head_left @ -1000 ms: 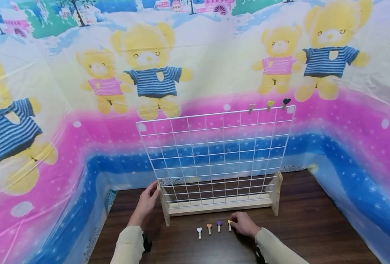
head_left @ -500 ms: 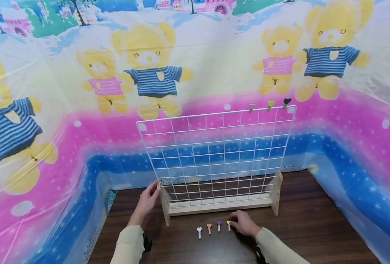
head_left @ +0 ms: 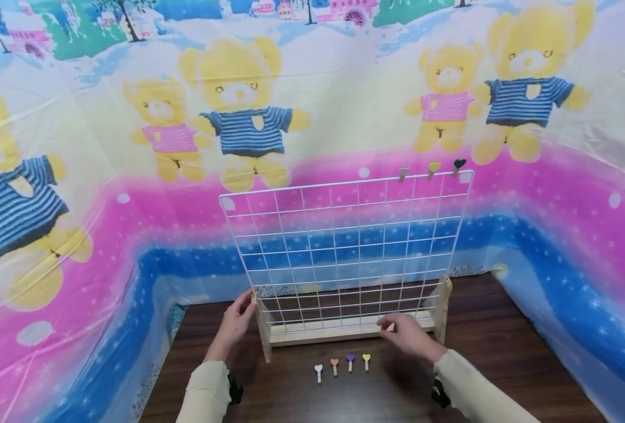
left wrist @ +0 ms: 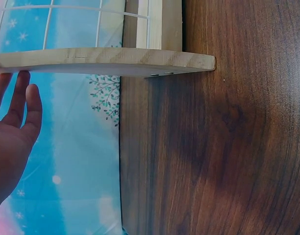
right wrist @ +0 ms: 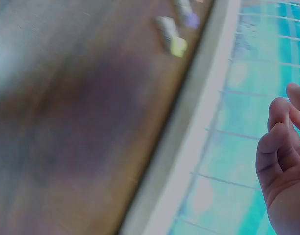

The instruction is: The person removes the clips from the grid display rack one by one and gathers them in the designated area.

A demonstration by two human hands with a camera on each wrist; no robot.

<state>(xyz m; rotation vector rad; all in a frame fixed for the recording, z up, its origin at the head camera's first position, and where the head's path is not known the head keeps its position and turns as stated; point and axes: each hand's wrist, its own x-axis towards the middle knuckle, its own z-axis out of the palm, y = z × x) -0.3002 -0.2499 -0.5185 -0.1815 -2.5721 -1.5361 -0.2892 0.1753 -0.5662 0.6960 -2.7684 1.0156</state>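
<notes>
My left hand (head_left: 237, 323) touches the left wooden upright (head_left: 262, 329) of a white wire grid rack (head_left: 346, 252). In the left wrist view its fingertips meet the outer face of that upright, with the fingers fairly straight. On the table, in front of the rack, lie small wooden clothespins with hearts: white (head_left: 319, 373), orange (head_left: 335, 367), purple (head_left: 350, 362) and yellow (head_left: 367, 362). Above and right of the yellow one, my right hand (head_left: 410, 336) hovers before the rack's wooden base (head_left: 323, 337). Its fingers are loosely bent, and nothing shows between them.
Along the grid's top right edge are a pale clothespin (head_left: 404, 173), a yellow heart clothespin (head_left: 434, 168) and a dark green one (head_left: 458, 165). A bear-print cloth (head_left: 344, 117) surrounds the brown table (head_left: 502, 352) at the back and sides.
My right hand has let go of the yellow clothespin, now in line beside the purple one, and has moved up and right. The left hand has stayed at the upright.
</notes>
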